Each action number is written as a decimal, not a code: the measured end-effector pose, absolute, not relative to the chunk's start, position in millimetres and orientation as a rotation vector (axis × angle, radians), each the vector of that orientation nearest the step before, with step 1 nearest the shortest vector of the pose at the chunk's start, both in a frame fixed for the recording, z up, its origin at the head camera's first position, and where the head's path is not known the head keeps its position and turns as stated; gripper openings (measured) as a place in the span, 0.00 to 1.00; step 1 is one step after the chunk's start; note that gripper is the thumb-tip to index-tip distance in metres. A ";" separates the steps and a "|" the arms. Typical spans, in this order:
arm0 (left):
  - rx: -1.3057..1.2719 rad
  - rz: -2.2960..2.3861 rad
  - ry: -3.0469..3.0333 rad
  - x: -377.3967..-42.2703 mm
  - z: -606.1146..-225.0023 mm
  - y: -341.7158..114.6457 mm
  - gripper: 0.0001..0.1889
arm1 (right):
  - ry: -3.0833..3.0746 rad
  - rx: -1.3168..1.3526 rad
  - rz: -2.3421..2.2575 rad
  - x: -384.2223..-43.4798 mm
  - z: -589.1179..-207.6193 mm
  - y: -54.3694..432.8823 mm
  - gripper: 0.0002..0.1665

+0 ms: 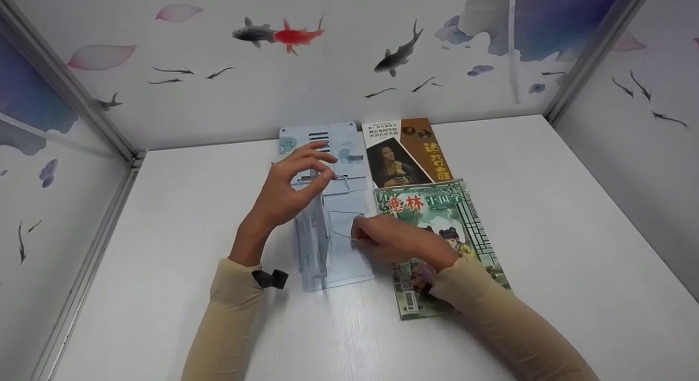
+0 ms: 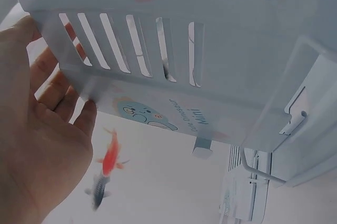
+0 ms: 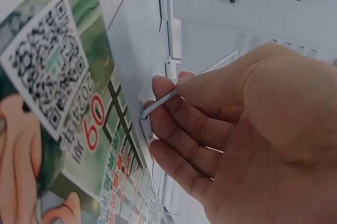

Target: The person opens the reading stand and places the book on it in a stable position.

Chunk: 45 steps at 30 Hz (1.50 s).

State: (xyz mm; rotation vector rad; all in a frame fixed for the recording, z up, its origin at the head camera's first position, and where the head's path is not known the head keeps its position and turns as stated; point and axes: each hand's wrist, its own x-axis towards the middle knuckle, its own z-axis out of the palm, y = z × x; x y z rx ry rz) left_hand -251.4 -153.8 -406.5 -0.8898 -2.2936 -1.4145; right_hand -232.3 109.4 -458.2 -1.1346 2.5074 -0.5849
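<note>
A pale blue metal book stand [image 1: 355,266] with slots and printed dinosaurs lies on the table, one hinged panel [image 2: 237,39] raised nearly upright. My left hand [image 1: 289,187] holds this panel by its far edge; in the left wrist view several fingers are behind it, partly visible through the slots. Over the base plate, my right hand [image 1: 401,239] pinches a thin wire support [image 3: 160,103] between thumb and fingertips. The wire's end sits at a small bracket beside the plate, and its upper part is partly hidden by the right hand.
A green illustrated magazine [image 1: 393,310] lies right of the stand, under my right forearm. Behind it is a brown and white book [image 1: 396,162] with a portrait cover. White panels printed with fish enclose the white table [image 1: 546,206] at the back and sides.
</note>
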 end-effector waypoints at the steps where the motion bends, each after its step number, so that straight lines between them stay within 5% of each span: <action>1: -0.896 -1.414 -2.290 -251.3 -406.9 -152.7 0.07 | 2.508 -1.137 -0.587 -232.6 -458.0 109.4 0.08; 19: -1.018 -1.335 -2.393 -247.5 -415.9 -123.1 0.17 | 2.475 -1.183 -0.701 -237.7 -457.3 116.6 0.08; 45: -1.030 -1.478 -2.336 -252.4 -427.9 -130.4 0.25 | 2.438 -1.151 -0.912 -240.6 -460.3 119.4 0.24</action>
